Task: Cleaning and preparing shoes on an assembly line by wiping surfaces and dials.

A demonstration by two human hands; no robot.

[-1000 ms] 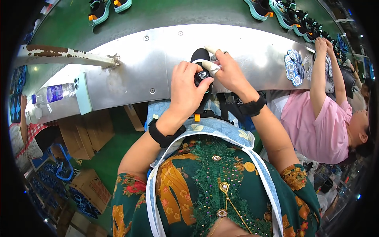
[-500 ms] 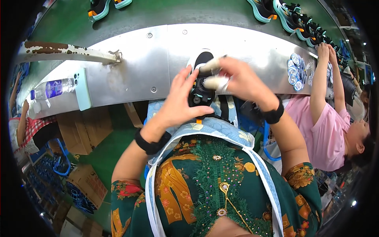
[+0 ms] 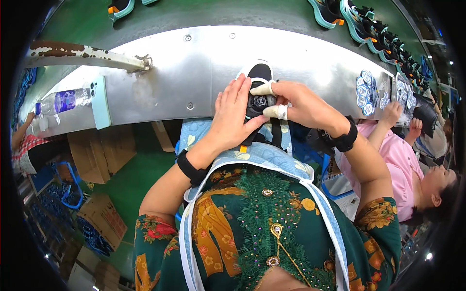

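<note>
A black sports shoe [image 3: 260, 71] with a white sole edge rests at the table's near edge, toe pointing away from me. My left hand [image 3: 230, 109] lies along its left side, fingers stretched forward and thumb over the near part, holding it. White finger covers sit on the thumb and forefinger of my right hand [image 3: 296, 103]. Those two fingertips close in from the right around a round black dial-like piece [image 3: 262, 101] on top of the shoe. The shoe's heel is partly hidden by my left hand.
Beyond the metal table [image 3: 160, 92] runs a green belt [image 3: 233, 12] with several shoes [image 3: 369, 34]. To the left are a phone [image 3: 100, 102], a bottle [image 3: 63, 101] and a rusty white bar [image 3: 92, 56]. Round labels [image 3: 365, 92] lie at right, near a co-worker in pink [image 3: 383, 155].
My right hand, blurred before above the shoe, has settled with its fingertips on the round black piece. My left fingers lie straighter. The co-worker's hands have come back from the belt.
</note>
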